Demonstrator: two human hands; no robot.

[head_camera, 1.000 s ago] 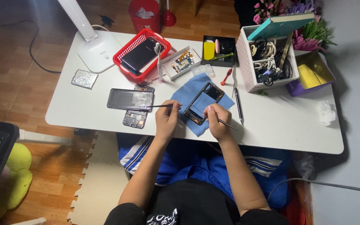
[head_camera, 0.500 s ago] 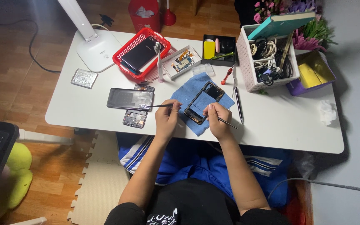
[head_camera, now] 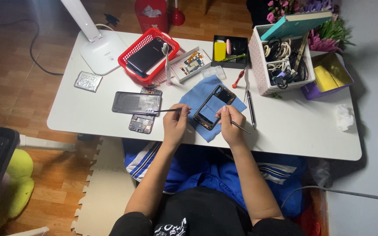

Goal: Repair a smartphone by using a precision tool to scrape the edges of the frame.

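A bare black phone frame (head_camera: 213, 106) lies on a blue cloth (head_camera: 197, 98) in the middle of the white table (head_camera: 285, 131). My left hand (head_camera: 175, 123) rests at the frame's left edge and grips thin tweezers (head_camera: 162, 111) that point left toward a dark phone panel (head_camera: 136, 103). My right hand (head_camera: 231, 124) sits at the frame's lower right corner and holds a slim dark tool (head_camera: 240, 127) whose end sticks out to the right. A phone circuit board (head_camera: 143, 122) lies under the dark panel.
A red basket (head_camera: 147, 54) with a black phone stands behind, next to a white lamp base (head_camera: 103, 52). A white parts tray (head_camera: 191, 64), a black tray (head_camera: 230, 50), a pink box of cables (head_camera: 281, 61), a screwdriver (head_camera: 238, 78), a silver packet (head_camera: 88, 81) and a crumpled tissue (head_camera: 344, 117) surround the work.
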